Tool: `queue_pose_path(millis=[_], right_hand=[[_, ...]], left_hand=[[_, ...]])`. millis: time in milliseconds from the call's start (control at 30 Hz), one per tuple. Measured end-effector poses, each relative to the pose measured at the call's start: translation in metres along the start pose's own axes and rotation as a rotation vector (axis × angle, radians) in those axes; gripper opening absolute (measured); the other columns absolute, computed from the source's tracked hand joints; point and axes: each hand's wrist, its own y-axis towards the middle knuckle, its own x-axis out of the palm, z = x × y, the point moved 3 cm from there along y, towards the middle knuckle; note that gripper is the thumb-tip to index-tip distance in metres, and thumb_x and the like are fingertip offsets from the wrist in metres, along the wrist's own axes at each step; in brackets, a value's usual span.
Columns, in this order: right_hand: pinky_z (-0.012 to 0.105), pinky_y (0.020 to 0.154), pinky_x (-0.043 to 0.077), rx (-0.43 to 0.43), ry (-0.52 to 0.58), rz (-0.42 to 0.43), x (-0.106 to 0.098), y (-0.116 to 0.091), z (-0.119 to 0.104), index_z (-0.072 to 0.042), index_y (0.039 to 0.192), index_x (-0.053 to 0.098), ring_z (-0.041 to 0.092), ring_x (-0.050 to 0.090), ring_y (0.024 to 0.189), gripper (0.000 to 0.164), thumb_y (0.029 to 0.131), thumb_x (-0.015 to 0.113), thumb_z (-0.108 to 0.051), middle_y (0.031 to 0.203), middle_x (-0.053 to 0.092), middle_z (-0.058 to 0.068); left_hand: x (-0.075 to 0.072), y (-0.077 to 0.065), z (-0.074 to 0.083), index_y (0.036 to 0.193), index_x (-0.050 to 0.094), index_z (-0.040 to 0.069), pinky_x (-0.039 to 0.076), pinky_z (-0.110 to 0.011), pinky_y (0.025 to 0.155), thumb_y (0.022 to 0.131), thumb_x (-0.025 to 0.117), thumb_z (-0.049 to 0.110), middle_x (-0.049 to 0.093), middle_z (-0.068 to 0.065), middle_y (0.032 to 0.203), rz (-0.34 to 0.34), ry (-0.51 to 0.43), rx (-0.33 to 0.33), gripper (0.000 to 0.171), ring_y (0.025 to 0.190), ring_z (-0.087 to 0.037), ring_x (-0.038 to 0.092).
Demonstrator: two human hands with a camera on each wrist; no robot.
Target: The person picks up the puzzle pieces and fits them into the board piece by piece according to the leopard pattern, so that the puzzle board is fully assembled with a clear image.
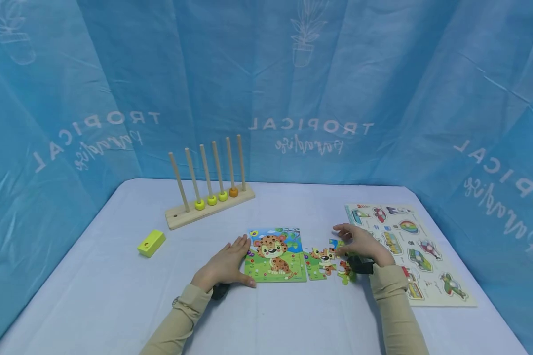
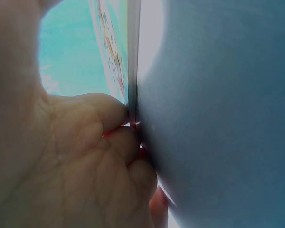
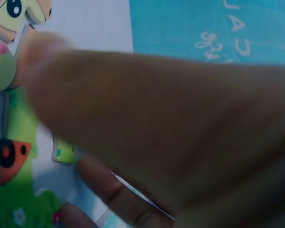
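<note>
Left hand [image 1: 224, 264]: resting extended fingers against the leopard board's [image 1: 275, 256] left edge. Right hand [image 1: 360, 245]: reaching over interlocking pieces [image 1: 326, 259] beside that board, thumb and fingers standing apart, partly hiding them; thumb blurring in right-wrist view. Peg puzzle [image 1: 435, 298]: lying partly covered by right arm [image 1: 393, 301]. Bead rack [image 1: 213, 208]: standing behind, on tabletop [image 1: 115, 296].

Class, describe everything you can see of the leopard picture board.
The leopard picture board is a thin, roughly square panel, printed with a spotted cub sitting on green grass among small flowers, under blue sky and leafy branches. It lies face up on the white table. The left hand touches its left edge with its fingers; loose and joined puzzle pieces lie to its right.
</note>
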Motion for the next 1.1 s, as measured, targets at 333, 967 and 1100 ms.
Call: queue_pose_path(millis=[333, 967, 1100], right_hand=[[0.050, 0.084, 0.053, 0.028, -0.106, -0.029, 0.007, 0.003, -0.015, 0.002, 0.130, 0.056, 0.042, 0.057, 0.106, 0.061, 0.074, 0.079, -0.003, 0.120, 0.057, 0.028], [0.030, 0.059, 0.053, 0.154, 0.323, 0.086, 0.010, 0.010, 0.000, 0.003, 0.103, 0.063, 0.011, 0.057, 0.064, 0.025, 0.091, 0.068, -0.018, 0.086, 0.067, 0.006], [0.029, 0.060, 0.047, 0.114, 0.367, 0.089, 0.026, 0.020, -0.015, -0.002, 0.097, 0.064, 0.013, 0.055, 0.066, 0.021, 0.091, 0.069, -0.022, 0.083, 0.071, 0.002]], left_hand=[[0.001, 0.003, 0.000, 0.153, 0.018, -0.001, 0.013, -0.050, 0.124, 0.069, 0.080, 0.054, 0.011, -0.018, 0.162, -0.005, 0.008, -0.011, 0.118, 0.151, -0.032, 0.011], [0.003, 0.004, -0.003, 0.153, 0.018, -0.001, 0.014, -0.050, 0.124, 0.069, 0.080, 0.055, 0.010, -0.019, 0.162, 0.004, 0.004, -0.007, 0.119, 0.151, -0.033, 0.011], [0.003, 0.006, -0.004, 0.154, 0.017, 0.000, 0.014, -0.050, 0.124, 0.069, 0.080, 0.055, 0.010, -0.018, 0.162, 0.000, 0.004, -0.007, 0.119, 0.151, -0.032, 0.011]])
